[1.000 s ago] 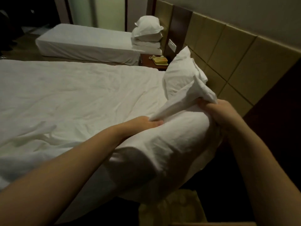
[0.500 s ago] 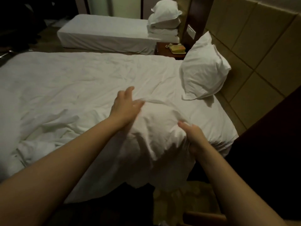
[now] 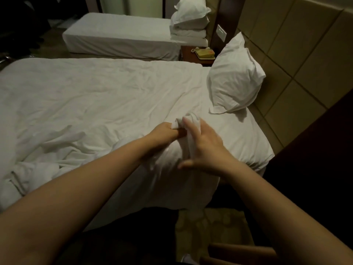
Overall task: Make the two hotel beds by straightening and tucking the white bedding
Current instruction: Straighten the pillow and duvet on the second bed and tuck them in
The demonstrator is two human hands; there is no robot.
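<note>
White sheet (image 3: 107, 104) bunched in left hand (image 3: 162, 133) near bed edge

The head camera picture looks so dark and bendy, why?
Head view: dim room light leaves the floor and left corner nearly black; the white bedding is brightest. The plump white pillow casts a soft shadow on the sheet. The wide lens curves the tan padded wall panels. The right hand looks slightly motion-blurred, and so does the left hand gripping the bunched cloth.
</note>
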